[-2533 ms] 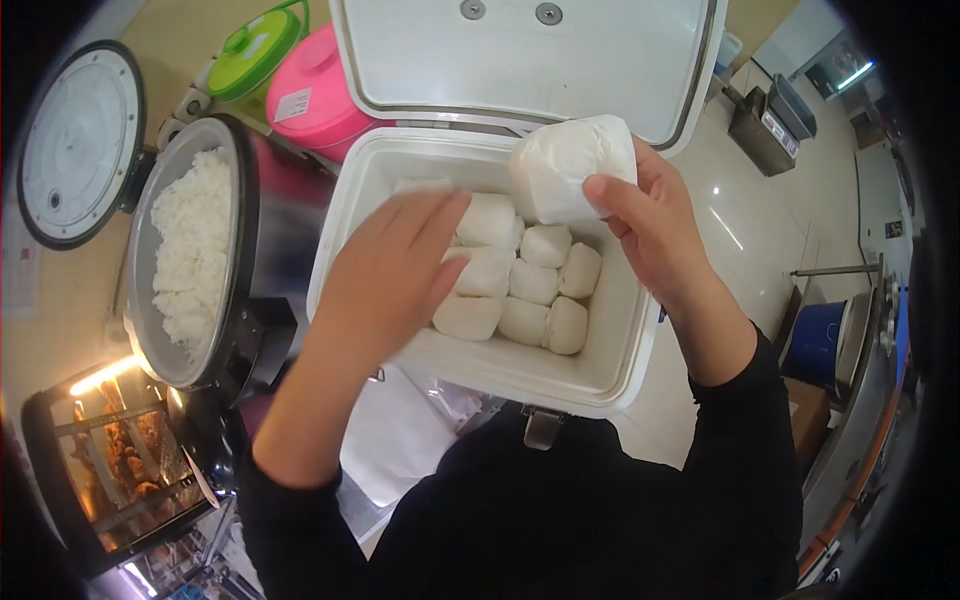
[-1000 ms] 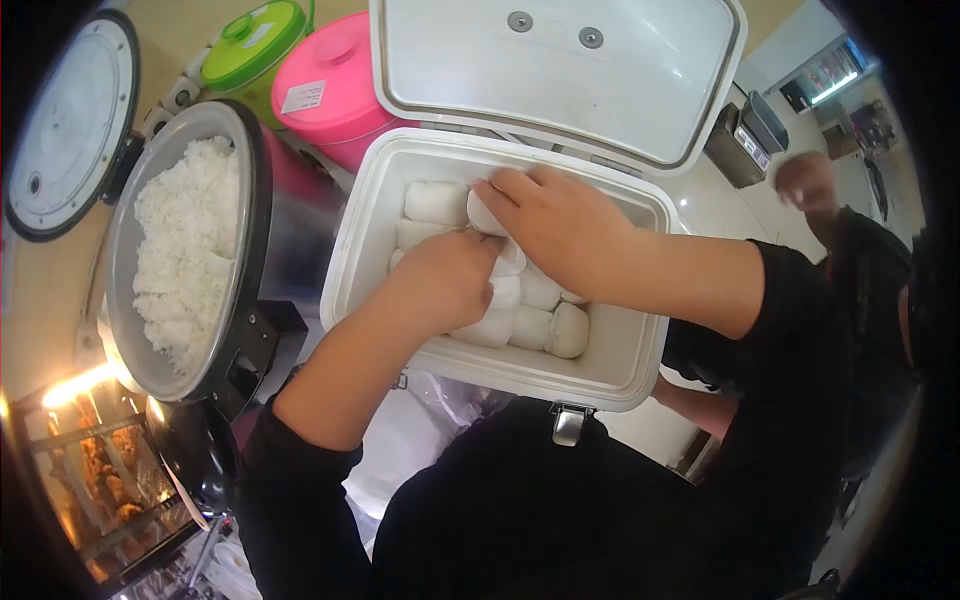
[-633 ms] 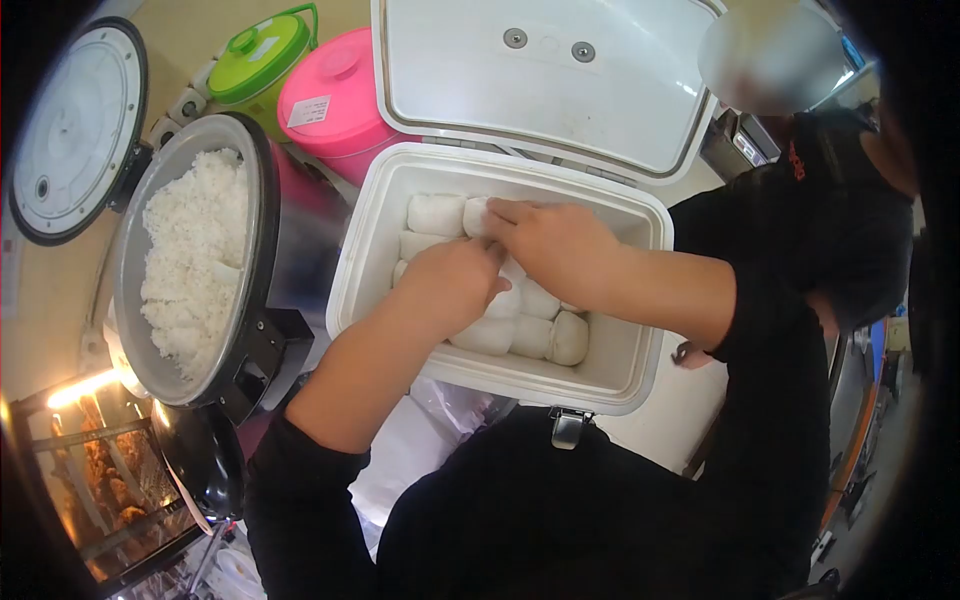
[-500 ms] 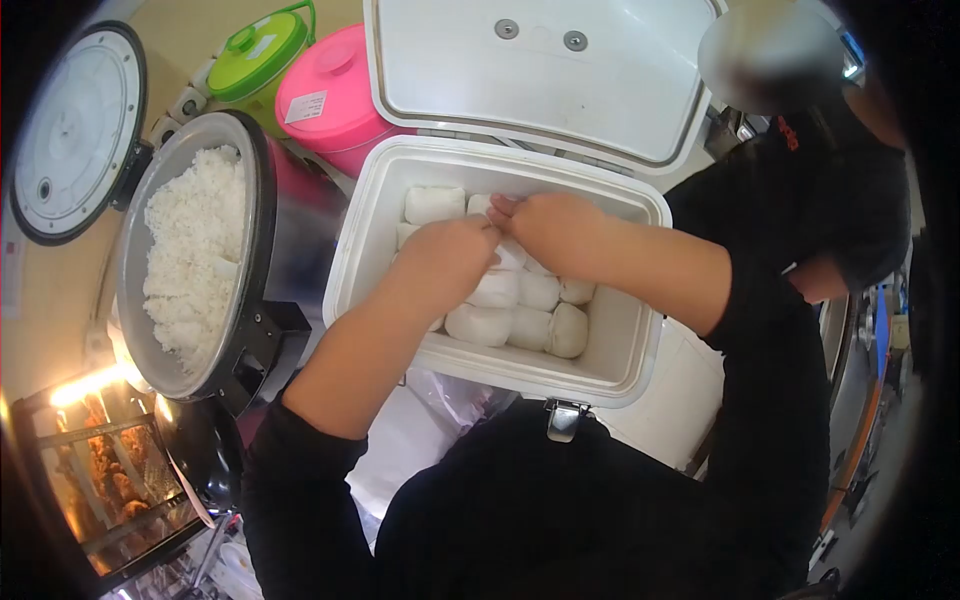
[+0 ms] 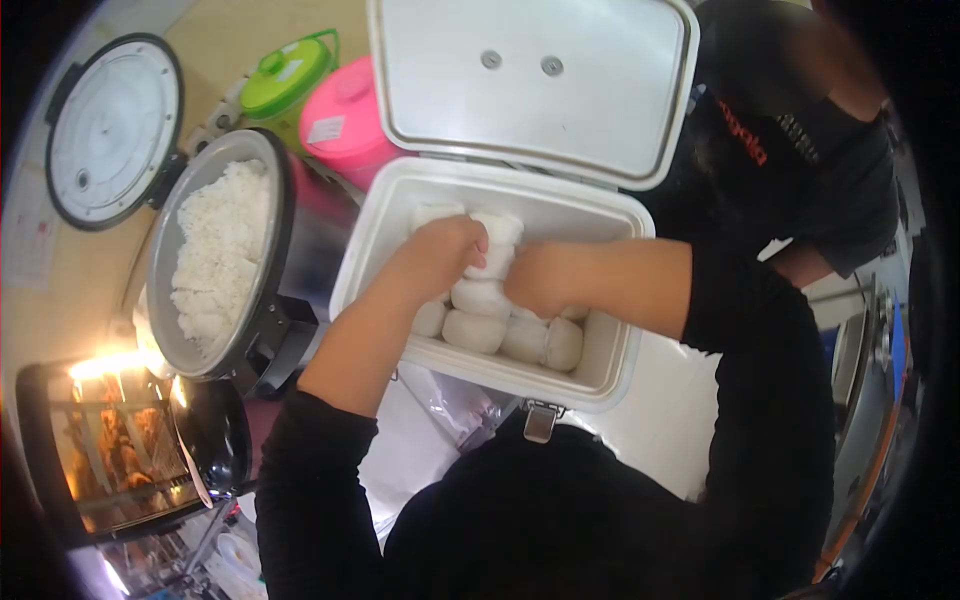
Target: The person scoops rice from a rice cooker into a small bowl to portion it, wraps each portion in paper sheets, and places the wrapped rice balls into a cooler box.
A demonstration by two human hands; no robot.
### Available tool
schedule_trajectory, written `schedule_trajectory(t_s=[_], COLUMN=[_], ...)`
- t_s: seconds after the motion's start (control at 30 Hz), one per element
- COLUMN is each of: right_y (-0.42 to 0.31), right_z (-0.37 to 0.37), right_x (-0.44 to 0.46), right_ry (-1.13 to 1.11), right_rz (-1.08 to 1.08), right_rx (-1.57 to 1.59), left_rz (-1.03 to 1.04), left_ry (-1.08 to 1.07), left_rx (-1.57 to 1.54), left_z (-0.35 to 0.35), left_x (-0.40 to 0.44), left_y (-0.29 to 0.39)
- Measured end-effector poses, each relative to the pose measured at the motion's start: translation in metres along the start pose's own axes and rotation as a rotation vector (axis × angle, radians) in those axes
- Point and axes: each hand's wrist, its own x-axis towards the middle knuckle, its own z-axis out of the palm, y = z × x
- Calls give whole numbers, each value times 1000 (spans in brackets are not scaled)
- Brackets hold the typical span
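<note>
white cooler (image 5: 470, 375) by rice cooker (image 5: 320, 225); left hand (image 5: 450, 250) at bundles (image 5: 475, 332), fingers curled; right hand's fingers (image 5: 525, 285): cannot tell.

The right hand (image 5: 545, 280), previously raised over the cooler box (image 5: 590, 393) with one of the white bundles (image 5: 475, 331), is now lowered inside, clear of the left hand (image 5: 448, 250). A co-worker (image 5: 800, 165) has entered beside the lid (image 5: 530, 110).

Illumination: bright, diffuse indoor light; an intense glare strip burns out above the glass-fronted food display cabinet (image 5: 118, 440); soft shadow inside the white insulated box (image 5: 610, 290); slight motion blur on the right hand (image 5: 545, 280); fisheye curvature with black vignetted corners; the upper-right head is blurred.
</note>
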Motion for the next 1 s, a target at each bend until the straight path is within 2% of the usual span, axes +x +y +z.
schedule_trajectory(t_s=[0.03,0.1,0.17,0.27,0.3,0.33,0.4,0.47,0.53,0.57,0.63,0.7,0.73,0.8,0.83,0.9,1.0], right_y=[-2,0,11,-22,-27,-40,-80,-87,-77,-76,-74,-77,-80,-85,-86,-89,-92], right_z=[-4,-8,25,2,9,14,19,11,-12,-15,-12,-40,-59,-74,-78,-76,-52], right_x=[-1,11,25,0,0,-8,-38,-45,-40,-39,-42,-52,-54,-43,-36,-22,-6], right_ry=[17,-223,-162,-75,-88,122,535,504,24,61,124,112,98,105,132,162,189], right_rz=[-11,-97,-359,-255,-241,-217,-184,-189,-228,-215,-199,-230,-227,-209,-185,-138,-185], right_rx=[-12,-30,78,-26,-51,65,315,323,50,-5,-98,-284,-304,-340,-362,-383,-285], left_rz=[45,90,150,119,64,4,105,213,457,584,712,832,951,715,364,185,722], left_ry=[19,96,235,441,430,418,403,378,437,507,673,617,453,225,160,210,535], left_rx=[8,41,34,-19,-28,-37,-209,-393,-541,-617,-738,-693,-597,-778,-1025,-1200,-991], left_z=[-1,-13,-21,-32,-31,-29,-22,-22,-38,-39,-26,-26,-47,-50,-39,-30,-14], left_x=[-2,-5,-12,-34,-47,-62,-96,-131,-157,-162,-176,-188,-182,-190,-206,-213,-184], left_y=[-6,8,17,65,82,99,127,156,192,205,233,253,252,262,273,278,265])
